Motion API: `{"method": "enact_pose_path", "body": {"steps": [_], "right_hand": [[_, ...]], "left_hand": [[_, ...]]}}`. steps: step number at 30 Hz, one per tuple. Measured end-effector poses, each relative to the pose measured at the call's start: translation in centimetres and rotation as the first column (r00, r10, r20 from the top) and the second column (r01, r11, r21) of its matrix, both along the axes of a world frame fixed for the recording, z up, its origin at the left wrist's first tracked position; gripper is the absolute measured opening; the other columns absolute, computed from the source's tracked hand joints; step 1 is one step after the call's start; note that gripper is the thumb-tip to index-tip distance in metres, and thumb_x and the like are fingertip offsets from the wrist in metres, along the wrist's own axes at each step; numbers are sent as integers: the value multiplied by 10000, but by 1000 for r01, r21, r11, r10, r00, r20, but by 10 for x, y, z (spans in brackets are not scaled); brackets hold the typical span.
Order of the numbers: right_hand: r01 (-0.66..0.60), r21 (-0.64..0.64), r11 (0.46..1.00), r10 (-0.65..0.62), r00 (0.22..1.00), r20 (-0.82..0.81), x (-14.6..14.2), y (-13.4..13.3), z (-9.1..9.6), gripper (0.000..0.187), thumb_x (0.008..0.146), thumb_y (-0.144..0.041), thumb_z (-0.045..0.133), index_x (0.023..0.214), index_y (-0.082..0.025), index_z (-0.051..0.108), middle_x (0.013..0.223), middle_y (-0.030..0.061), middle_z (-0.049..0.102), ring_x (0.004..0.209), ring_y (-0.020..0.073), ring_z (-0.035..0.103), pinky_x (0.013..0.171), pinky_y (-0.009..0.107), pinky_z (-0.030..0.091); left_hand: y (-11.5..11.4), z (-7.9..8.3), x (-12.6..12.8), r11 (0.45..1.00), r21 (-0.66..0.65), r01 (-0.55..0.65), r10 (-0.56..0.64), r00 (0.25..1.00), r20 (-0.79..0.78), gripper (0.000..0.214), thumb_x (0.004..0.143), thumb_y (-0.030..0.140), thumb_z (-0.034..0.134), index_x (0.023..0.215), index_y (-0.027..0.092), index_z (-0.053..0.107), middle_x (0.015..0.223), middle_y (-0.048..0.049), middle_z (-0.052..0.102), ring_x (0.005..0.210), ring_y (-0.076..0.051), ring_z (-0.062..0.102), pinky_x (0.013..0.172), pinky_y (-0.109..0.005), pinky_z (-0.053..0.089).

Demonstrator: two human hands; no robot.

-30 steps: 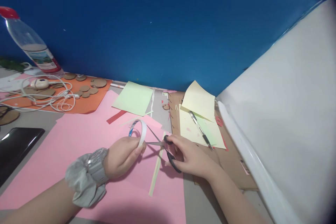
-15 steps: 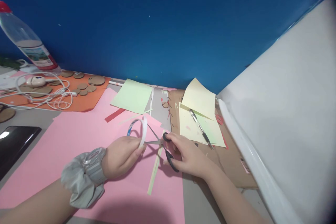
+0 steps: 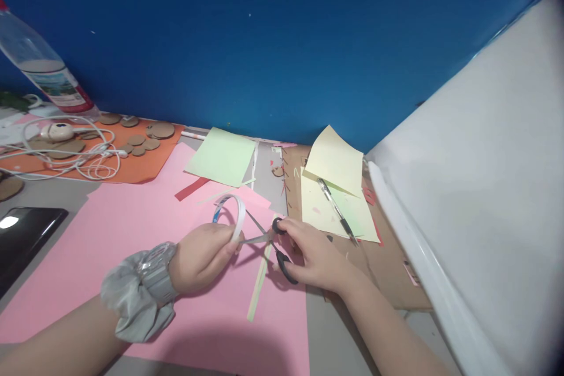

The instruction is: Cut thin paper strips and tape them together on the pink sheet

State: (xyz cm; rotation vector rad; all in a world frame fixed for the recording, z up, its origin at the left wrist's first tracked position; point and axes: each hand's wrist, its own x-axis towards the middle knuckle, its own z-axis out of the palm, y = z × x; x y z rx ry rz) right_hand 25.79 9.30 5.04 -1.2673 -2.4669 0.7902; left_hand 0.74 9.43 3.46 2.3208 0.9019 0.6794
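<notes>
My left hand (image 3: 203, 261) is closed around a thin roll of white tape (image 3: 240, 217), whose inner side shows some blue. The roll stands on edge above a large pink paper sheet (image 3: 158, 211). In my right hand (image 3: 318, 255) is a pair of scissors (image 3: 285, 267) with black handles. Its blades are spread and point left, the lower one reaching my left fingertips at the tape. Whether it touches the tape I cannot tell. Beneath the scissors, a pale yellow-green paper strip (image 3: 259, 288) lies on the pink sheet.
Behind the roll lie a light green paper square (image 3: 220, 155) and a red strip (image 3: 191, 189). To the right, a pen (image 3: 337, 211) rests on pale yellow paper over cardboard (image 3: 392, 270). At left are a bottle (image 3: 48, 73), white cable (image 3: 99, 158), cardboard discs (image 3: 160, 130) and a black phone (image 3: 29, 238).
The roll of tape has tilted slightly in my left hand. The scissors stay spread in nearly the same place, and the whole view has shifted a little.
</notes>
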Motion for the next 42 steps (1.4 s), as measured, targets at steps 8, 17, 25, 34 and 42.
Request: {"method": "enact_pose_path", "body": {"steps": [8,17,25,34,42], "right_hand": [[-42,57,998,39,998,45,-4,1,-1,275,684,-224,582,920,-217,441,880,9,547,754,165,470,629,268,342],[-49,247,968,5,985,174,2,5,-3,203,720,-275,594,856,-192,468,836,44,544,741,190,453,643,301,341],[-70,251,965,38,991,130,7,7,-4,248,709,-255,592,911,-182,469,846,55,535,778,202,450,683,322,383],[-67,223,973,51,996,76,7,8,-6,271,703,-248,585,929,-190,448,880,60,531,798,208,450,699,328,386],[-69,216,974,36,987,157,6,9,-2,217,731,-286,593,890,-192,478,883,59,546,792,208,454,715,336,374]], "left_hand": [[2,5,3,993,-104,-51,51,999,-5,314,962,279,194,740,201,401,628,21,482,576,-128,439,594,-257,355],[2,6,3,978,-192,-74,69,997,-37,303,951,300,201,723,205,378,630,21,462,579,-133,423,600,-264,347],[3,8,4,970,-228,-79,73,997,-34,342,960,316,191,724,200,410,636,20,469,586,-131,430,606,-261,357],[1,10,5,966,-220,-132,127,991,-38,364,958,332,181,712,201,414,640,11,465,591,-142,422,609,-284,355],[3,12,6,951,-283,-127,116,992,-54,367,972,337,179,717,197,403,632,24,435,587,-131,415,614,-277,362]]}}
